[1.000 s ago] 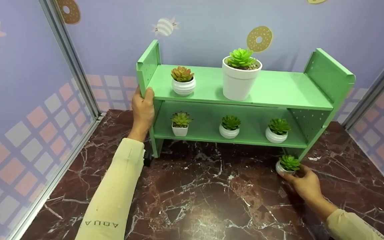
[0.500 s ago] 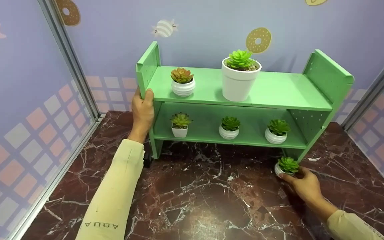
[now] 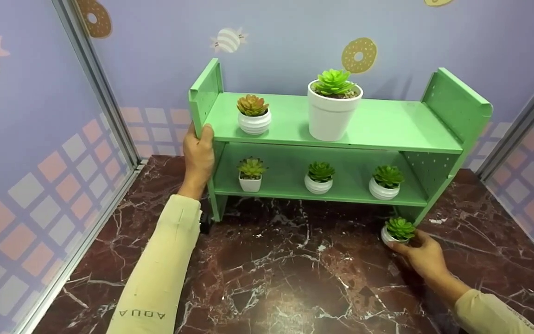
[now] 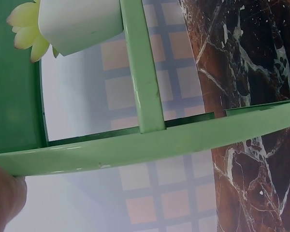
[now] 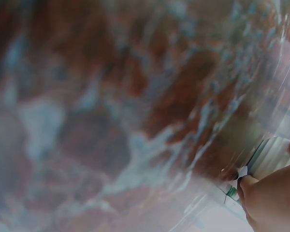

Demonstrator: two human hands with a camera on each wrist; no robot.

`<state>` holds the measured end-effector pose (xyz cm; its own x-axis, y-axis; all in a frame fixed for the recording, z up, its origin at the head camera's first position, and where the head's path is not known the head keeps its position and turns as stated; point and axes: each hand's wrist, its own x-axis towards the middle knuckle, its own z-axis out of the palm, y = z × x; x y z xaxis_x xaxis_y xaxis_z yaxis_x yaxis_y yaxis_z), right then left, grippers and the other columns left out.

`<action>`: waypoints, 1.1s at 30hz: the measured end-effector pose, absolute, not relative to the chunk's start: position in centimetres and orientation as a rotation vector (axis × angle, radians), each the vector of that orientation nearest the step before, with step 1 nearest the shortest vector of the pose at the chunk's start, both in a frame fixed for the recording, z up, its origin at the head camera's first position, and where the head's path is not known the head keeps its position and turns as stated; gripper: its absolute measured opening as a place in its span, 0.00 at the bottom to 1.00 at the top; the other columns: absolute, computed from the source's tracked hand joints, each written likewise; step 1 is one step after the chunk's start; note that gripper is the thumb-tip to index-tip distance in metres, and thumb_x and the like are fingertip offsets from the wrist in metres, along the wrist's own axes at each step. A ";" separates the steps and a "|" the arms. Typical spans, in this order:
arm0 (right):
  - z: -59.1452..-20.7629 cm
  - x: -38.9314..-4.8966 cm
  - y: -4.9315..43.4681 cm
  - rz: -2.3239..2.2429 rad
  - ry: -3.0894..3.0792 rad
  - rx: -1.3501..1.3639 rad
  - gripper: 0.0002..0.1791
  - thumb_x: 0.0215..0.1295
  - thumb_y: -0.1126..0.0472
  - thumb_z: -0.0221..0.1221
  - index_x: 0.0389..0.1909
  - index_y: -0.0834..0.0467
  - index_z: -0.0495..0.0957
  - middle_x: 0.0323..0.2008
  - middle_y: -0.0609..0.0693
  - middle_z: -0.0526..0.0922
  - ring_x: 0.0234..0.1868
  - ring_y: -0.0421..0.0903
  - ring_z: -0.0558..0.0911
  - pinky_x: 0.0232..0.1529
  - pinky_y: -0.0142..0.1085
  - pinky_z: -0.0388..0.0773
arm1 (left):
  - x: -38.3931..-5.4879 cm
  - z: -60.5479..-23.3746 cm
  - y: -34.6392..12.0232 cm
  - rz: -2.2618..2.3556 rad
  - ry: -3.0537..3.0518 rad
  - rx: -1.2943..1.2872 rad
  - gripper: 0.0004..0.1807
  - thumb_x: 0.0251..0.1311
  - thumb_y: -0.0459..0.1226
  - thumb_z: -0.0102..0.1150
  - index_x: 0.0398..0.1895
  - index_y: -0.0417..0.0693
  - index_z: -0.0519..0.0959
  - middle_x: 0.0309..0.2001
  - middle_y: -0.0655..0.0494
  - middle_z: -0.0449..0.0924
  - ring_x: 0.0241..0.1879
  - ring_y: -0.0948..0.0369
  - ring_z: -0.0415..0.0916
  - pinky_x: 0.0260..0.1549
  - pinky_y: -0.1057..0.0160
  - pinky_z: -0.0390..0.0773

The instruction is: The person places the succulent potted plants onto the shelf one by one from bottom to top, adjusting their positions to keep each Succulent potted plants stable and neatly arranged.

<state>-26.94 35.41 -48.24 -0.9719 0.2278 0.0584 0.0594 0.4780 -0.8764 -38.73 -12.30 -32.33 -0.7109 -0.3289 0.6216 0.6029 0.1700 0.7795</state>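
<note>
A green two-tier shelf (image 3: 378, 125) stands on the marble-patterned tabletop. My left hand (image 3: 199, 153) grips its left side panel, thumb at the front near the upper board. In the left wrist view, part of that hand (image 4: 5, 195) shows beside the panel edge (image 4: 106, 153). With my right hand (image 3: 427, 257) I hold a small potted succulent (image 3: 399, 228) by its white pot, low in front of the shelf's right leg. The ribbed pot (image 5: 270, 154) and fingers show at the right edge of the right wrist view.
On the upper board are a reddish succulent (image 3: 254, 113) and a large white pot with a green plant (image 3: 333, 111). The lower board (image 3: 281, 195) bears a square-potted succulent (image 3: 250, 175) and two round-potted ones, the middle one (image 3: 319, 177) and the right one (image 3: 385, 182). Patterned walls enclose the table.
The held succulent and my right hand have shifted only very slightly. My left hand keeps its grip on the shelf panel, and the shelf and other plants stay put.
</note>
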 end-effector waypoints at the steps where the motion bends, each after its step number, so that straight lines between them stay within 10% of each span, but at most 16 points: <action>1: -48.2 -26.9 35.4 1.504 -2.553 -0.246 0.40 0.57 0.57 0.72 0.63 0.75 0.66 0.55 0.71 0.75 0.52 0.55 0.76 0.42 0.23 0.72 | -38.7 -32.3 -12.3 -1.635 -1.725 -0.262 0.20 0.64 0.38 0.48 0.51 0.30 0.77 0.40 0.44 0.79 0.38 0.58 0.71 0.44 0.60 0.70; 9: -48.0 -26.6 35.5 1.498 -2.568 -0.241 0.42 0.55 0.53 0.73 0.63 0.73 0.68 0.53 0.68 0.78 0.44 0.42 0.78 0.41 0.25 0.73 | -38.7 -32.3 -12.3 -1.625 -1.732 -0.274 0.21 0.64 0.38 0.49 0.53 0.30 0.76 0.43 0.43 0.80 0.39 0.57 0.72 0.46 0.59 0.71; 33: -45.3 -25.2 34.4 1.383 -2.593 -0.155 0.40 0.56 0.49 0.72 0.60 0.72 0.72 0.54 0.66 0.78 0.53 0.55 0.75 0.49 0.32 0.69 | -38.7 -32.2 -12.4 -1.627 -1.739 -0.254 0.20 0.64 0.39 0.49 0.49 0.30 0.77 0.38 0.46 0.78 0.37 0.58 0.69 0.43 0.60 0.69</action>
